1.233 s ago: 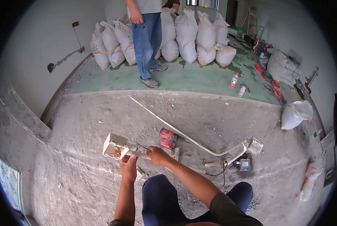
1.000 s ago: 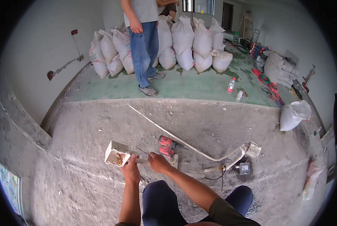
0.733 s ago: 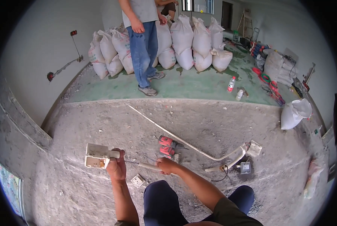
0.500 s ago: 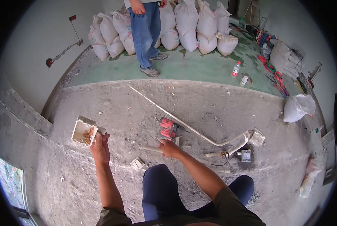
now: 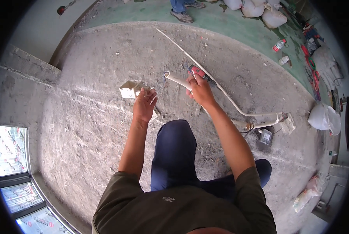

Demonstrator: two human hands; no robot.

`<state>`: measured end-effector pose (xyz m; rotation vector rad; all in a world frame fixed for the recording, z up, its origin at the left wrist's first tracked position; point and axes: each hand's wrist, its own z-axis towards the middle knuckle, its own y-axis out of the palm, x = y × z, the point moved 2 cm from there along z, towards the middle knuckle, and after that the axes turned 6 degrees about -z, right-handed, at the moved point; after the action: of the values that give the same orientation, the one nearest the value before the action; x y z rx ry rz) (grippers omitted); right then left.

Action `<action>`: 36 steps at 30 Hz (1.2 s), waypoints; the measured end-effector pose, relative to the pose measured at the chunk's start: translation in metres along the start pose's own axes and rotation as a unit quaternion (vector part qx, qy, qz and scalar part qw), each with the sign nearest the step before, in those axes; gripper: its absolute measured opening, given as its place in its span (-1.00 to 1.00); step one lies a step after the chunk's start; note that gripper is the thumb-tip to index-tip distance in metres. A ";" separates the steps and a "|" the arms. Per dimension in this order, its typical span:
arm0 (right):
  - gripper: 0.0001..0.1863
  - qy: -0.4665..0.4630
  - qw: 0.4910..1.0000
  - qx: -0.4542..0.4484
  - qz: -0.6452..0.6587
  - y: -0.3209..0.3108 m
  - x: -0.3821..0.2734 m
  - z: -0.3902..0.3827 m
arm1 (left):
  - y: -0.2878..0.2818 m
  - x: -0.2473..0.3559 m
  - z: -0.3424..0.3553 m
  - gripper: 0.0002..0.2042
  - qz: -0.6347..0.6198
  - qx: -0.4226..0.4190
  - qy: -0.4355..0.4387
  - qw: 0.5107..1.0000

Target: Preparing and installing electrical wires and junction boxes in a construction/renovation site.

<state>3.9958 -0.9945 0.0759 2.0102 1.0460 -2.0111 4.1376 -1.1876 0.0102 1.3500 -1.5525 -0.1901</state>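
Note:
My left hand (image 5: 144, 104) is closed around the short connector on a white electrical junction box (image 5: 128, 90), held above the floor. A length of white conduit pipe (image 5: 177, 79) is in my right hand (image 5: 201, 93), its open end pointing up and left toward the box, with a gap between. At that end a bit of dark blue wire (image 5: 165, 79) shows. A thin pale stick-like piece (image 5: 194, 74) stands up by my right fingers; I cannot make out what it is. Just beyond that hand lies a red cordless drill (image 5: 201, 73), partly hidden.
A long thin white pipe (image 5: 221, 90) crosses the rubble-strewn floor to another white box (image 5: 288, 123). A grey box (image 5: 265, 136) sits nearby, and a small white plate (image 5: 155, 114) lies below my left hand. Bottles, sacks and a person's shoes (image 5: 181, 15) are farther off.
My view has tipped downward. My right hand has raised the conduit pipe off the floor, and my left hand has brought the junction box nearer to it and turned it.

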 end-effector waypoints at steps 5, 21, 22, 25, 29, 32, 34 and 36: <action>-0.74 -0.029 0.998 0.043 -0.027 0.018 0.004 -0.002 | 0.054 -0.035 -0.016 -0.66 0.066 -0.080 0.028 0.994; -0.80 -0.222 0.926 0.291 -0.090 0.002 0.007 -0.066 | 0.078 -0.051 0.033 -0.67 -0.094 -0.084 -0.092 0.988; -0.80 -0.208 0.923 0.309 -0.098 -0.013 0.022 -0.076 | 0.077 -0.037 0.029 -0.65 -0.075 -0.113 -0.069 0.988; -0.79 -0.040 0.946 0.301 -0.114 -0.069 0.064 -0.101 | 0.071 0.010 0.021 -0.62 -0.076 -0.136 -0.075 0.985; -0.64 0.295 0.915 0.151 0.229 -0.147 0.111 -0.148 | 0.065 0.067 -0.002 -0.62 -0.087 -0.145 -0.052 0.984; -0.64 0.280 0.935 0.119 0.184 -0.156 0.128 -0.165 | 0.067 0.098 -0.026 -0.66 -0.139 -0.141 -0.062 0.978; -0.66 0.266 0.949 0.113 0.124 -0.137 0.138 -0.166 | 0.072 0.110 -0.040 -0.68 -0.161 -0.143 -0.044 0.976; -0.70 0.012 0.934 0.180 -0.309 -0.113 0.131 -0.155 | 0.077 0.120 -0.051 -0.69 -0.167 -0.139 -0.047 0.975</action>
<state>4.0508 -0.7772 0.0169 2.0407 1.5711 -2.6594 4.1447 -1.2325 0.1544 1.3825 -1.3064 -0.6637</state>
